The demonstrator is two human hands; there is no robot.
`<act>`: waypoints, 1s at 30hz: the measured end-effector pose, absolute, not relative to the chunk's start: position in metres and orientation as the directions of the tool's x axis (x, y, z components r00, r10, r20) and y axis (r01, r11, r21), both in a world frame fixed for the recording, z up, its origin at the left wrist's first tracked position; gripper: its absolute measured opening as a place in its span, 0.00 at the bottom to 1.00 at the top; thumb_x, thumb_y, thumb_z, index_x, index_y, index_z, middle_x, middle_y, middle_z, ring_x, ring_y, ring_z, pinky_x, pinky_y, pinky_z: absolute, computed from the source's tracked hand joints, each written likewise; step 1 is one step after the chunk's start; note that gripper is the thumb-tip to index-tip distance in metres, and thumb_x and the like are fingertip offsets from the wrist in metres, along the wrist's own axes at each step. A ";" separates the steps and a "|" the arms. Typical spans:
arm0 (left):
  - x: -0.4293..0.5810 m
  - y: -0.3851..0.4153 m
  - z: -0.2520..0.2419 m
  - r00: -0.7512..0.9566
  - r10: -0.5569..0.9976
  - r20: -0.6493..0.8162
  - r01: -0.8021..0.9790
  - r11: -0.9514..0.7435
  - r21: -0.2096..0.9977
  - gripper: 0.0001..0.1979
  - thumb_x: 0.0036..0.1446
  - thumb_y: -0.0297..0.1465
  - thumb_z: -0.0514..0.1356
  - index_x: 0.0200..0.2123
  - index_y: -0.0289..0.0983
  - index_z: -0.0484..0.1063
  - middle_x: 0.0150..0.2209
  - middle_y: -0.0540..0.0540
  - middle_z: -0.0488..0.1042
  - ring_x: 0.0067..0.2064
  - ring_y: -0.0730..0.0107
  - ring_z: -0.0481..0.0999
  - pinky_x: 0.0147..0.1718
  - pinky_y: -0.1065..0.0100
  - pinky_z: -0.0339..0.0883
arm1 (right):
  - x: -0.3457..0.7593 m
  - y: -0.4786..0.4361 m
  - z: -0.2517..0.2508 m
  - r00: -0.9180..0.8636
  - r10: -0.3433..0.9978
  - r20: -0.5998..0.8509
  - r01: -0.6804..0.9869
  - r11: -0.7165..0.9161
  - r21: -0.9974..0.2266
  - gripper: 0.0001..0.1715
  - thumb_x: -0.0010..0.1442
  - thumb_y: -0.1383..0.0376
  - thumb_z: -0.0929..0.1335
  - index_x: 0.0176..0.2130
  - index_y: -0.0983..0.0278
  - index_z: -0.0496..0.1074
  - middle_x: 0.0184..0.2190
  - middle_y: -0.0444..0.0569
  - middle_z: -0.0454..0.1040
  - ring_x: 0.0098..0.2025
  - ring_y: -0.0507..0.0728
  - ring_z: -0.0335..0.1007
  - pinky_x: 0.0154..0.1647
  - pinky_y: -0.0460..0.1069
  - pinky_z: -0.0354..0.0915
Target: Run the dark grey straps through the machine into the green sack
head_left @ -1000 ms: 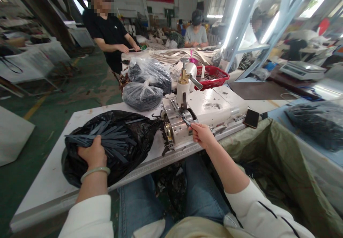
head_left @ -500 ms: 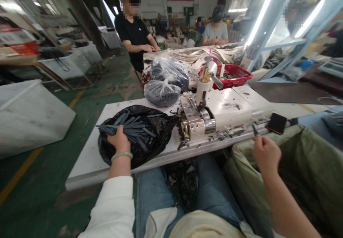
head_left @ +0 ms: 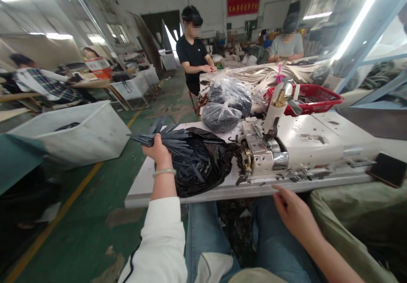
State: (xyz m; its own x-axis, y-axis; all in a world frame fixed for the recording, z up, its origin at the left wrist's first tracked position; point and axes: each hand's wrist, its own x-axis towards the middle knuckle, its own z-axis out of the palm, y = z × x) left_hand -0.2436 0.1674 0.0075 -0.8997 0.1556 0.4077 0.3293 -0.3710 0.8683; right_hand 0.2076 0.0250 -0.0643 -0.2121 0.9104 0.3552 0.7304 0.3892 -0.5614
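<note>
— At the left end of the white table [head_left: 142, 185], what in the left hand [head_left: 161, 155]?
— Clamped on a bunch of dark strips [head_left: 144, 139], at the mouth of the black bag [head_left: 222, 153], with tips out leftward. More strips inside.
— And with the right hand [head_left: 294, 210]?
— Near the table's front edge, in front of the white machine [head_left: 311, 141]; half curled. Cannot tell if pinched on anything.

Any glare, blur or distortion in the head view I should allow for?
Head view, upper right: the tube light is blown white; head view, right of middle: highlights shine on the machine; head view, lower right: the right hand looks slightly blurred; head view, right edge: the phone seems stretched; head view, left of middle: the strips in the left hand read fairly clearly.
</note>
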 end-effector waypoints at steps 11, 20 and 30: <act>-0.202 0.114 -0.028 -0.821 0.407 0.400 0.345 -0.204 0.916 0.15 0.45 0.34 0.65 0.36 0.33 0.71 0.37 0.42 0.76 0.40 0.60 0.76 0.44 0.59 0.69 | -0.010 0.081 -0.043 -0.555 0.829 0.066 0.679 0.497 -0.541 0.13 0.62 0.61 0.63 0.41 0.67 0.71 0.38 0.57 0.76 0.42 0.60 0.73 0.42 0.50 0.65; -0.209 0.135 -0.054 -0.649 0.754 0.101 0.073 -0.070 0.995 0.16 0.37 0.34 0.67 0.31 0.33 0.73 0.29 0.45 0.77 0.33 0.60 0.77 0.37 0.59 0.71 | -0.024 0.078 -0.081 -0.532 0.847 -0.010 0.721 0.447 -0.530 0.09 0.57 0.61 0.68 0.36 0.63 0.74 0.36 0.53 0.76 0.39 0.59 0.73 0.37 0.48 0.63; -0.206 0.147 -0.071 -0.373 0.920 -0.116 -0.068 0.097 0.993 0.18 0.30 0.33 0.68 0.29 0.34 0.72 0.24 0.48 0.75 0.26 0.62 0.75 0.33 0.57 0.71 | -0.002 0.097 -0.074 -0.403 0.914 0.055 0.688 0.342 -0.641 0.12 0.61 0.63 0.63 0.34 0.65 0.74 0.29 0.50 0.75 0.32 0.54 0.70 0.33 0.46 0.60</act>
